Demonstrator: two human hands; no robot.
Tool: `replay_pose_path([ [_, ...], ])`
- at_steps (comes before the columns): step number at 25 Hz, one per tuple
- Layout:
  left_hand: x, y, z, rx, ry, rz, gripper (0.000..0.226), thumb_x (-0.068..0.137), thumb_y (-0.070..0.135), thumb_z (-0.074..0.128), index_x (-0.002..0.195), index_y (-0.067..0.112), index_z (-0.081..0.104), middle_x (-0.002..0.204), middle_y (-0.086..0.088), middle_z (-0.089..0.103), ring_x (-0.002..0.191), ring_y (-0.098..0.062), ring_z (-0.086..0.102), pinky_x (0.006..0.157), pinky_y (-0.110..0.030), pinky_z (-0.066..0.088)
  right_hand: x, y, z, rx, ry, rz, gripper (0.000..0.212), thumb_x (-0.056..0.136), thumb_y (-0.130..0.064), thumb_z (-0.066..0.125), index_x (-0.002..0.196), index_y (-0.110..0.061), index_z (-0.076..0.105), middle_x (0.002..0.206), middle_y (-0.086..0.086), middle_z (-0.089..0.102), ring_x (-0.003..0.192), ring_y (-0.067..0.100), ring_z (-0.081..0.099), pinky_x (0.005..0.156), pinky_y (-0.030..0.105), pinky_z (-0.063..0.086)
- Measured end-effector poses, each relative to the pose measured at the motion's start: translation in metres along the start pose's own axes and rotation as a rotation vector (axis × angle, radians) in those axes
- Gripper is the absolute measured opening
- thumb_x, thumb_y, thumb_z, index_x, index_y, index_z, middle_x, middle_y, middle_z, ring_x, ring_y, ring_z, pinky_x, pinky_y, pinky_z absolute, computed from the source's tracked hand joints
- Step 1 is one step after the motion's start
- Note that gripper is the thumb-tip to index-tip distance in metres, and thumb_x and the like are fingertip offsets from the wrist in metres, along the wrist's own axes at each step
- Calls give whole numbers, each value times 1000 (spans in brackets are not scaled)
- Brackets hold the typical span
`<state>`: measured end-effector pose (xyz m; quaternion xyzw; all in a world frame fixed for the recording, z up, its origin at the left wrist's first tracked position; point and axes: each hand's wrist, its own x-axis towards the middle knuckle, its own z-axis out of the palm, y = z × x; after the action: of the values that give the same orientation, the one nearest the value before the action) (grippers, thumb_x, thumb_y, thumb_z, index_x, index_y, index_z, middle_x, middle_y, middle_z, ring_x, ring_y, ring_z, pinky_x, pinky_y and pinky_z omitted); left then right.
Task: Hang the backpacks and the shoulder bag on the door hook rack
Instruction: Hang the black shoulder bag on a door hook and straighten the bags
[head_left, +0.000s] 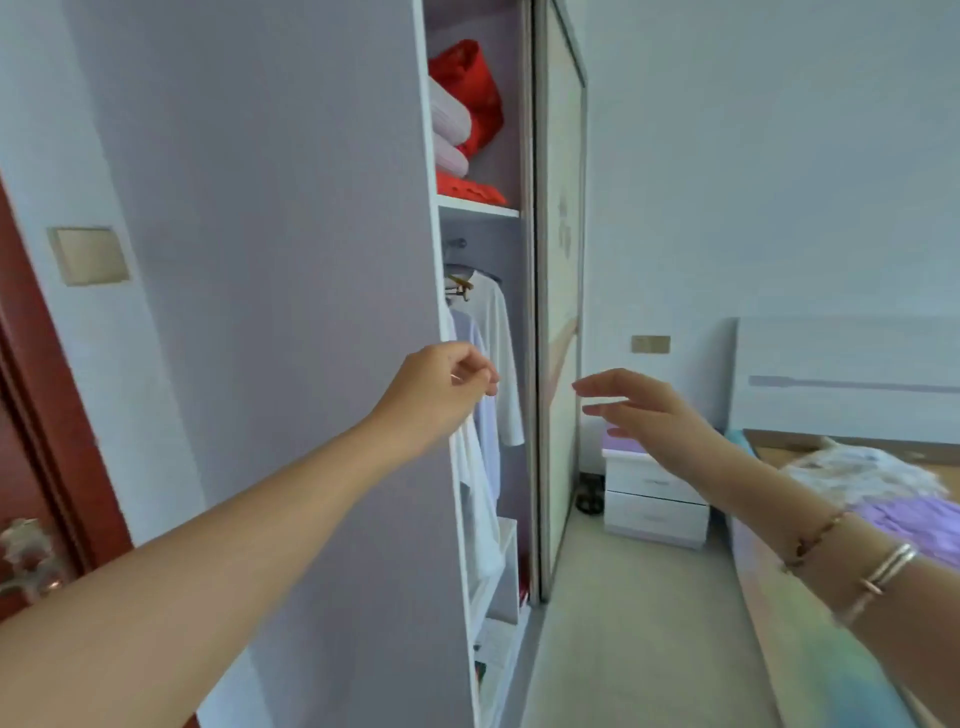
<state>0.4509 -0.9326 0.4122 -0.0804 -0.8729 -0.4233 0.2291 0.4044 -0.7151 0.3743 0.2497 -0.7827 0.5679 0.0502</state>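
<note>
No backpack, shoulder bag or door hook rack shows in the head view. My left hand (441, 387) is stretched out in front of the open wardrobe (291, 312), its fingers loosely curled and holding nothing, close to the white shirts (493, 358) hanging inside. My right hand (644, 410) reaches forward with straight fingers near the edge of the sliding wardrobe door (558, 291), not touching it. Two bracelets circle my right wrist.
Red and white folded bedding (467, 119) fills the wardrobe's upper shelf. A reddish-brown room door (31, 467) with a metal handle stands at the left. A white nightstand (654, 493) and a bed (857, 519) with a pastel cover are at the right; pale floor runs between.
</note>
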Motion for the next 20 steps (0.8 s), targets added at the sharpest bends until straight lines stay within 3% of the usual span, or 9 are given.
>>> replay_pose_path([
  [3,23,44,112,-56,-122,38,16,90,8,50,86,8,66,88,-6,74,89,-17,69,90,-30,51,-40,48,-98,-20,141,98,33,89,6,43,109,-14,59,123,9,62,115,26,58,87,31,46],
  [6,40,91,228,-106,-223,78,21,88,6,50,76,12,66,81,-4,72,89,-23,69,86,-30,52,-82,100,-197,-97,259,189,32,88,7,46,113,-7,61,117,10,63,109,24,58,90,36,45],
  [9,44,131,332,-172,-334,94,27,88,5,51,68,20,61,81,-6,71,90,-26,70,87,-35,53,-123,143,-285,-98,361,301,34,87,10,44,115,0,59,111,8,60,101,20,54,74,23,42],
  [13,49,170,464,-235,-482,93,19,88,5,51,76,8,66,86,-12,74,86,-25,69,89,-37,53,-174,204,-388,-138,476,438,31,88,8,44,115,3,59,117,15,61,101,27,57,65,18,40],
  [15,53,180,523,-222,-561,99,18,88,8,51,78,10,66,88,-10,76,80,-18,67,82,-29,52,-196,235,-426,-122,550,516,32,89,7,43,116,2,57,121,16,62,106,33,59,64,23,38],
  [20,69,198,671,-221,-802,135,27,89,11,51,68,24,61,78,2,71,92,-22,69,88,-40,53,-241,313,-499,-122,716,700,31,89,1,41,106,-16,59,118,8,63,100,19,60,72,25,43],
])
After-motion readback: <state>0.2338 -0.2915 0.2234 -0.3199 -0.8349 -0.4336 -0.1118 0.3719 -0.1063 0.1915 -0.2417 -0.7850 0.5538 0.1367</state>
